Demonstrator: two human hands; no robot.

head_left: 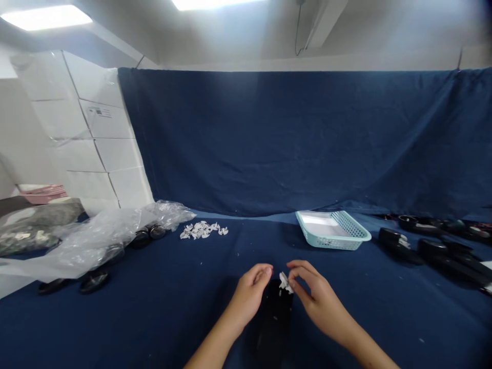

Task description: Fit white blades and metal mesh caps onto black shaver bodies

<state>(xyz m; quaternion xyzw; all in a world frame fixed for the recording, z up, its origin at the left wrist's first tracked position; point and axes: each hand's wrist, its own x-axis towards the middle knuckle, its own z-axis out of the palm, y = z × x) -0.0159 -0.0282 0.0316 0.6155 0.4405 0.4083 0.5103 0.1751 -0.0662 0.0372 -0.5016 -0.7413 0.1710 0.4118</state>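
Observation:
A long black item [274, 323] lies in front of me on the dark blue cloth; its exact kind is hard to make out. At its far end sits a small, crumpled white piece [285, 283]. My right hand [317, 302] has thumb and fingers bent together at this white piece, pinching its right side. My left hand [249, 291] is beside the black item's left edge, with fingers curled in and thumb against them. Whatever that hand may hold is hidden.
Loose white pieces [203, 230] lie in a pile ahead left. A light blue basket [338, 243] with white sheets stands ahead right. Black items [400, 246], one bearing white bits, line the right. Clear plastic wrap [100, 238] and black round parts [94, 281] lie left.

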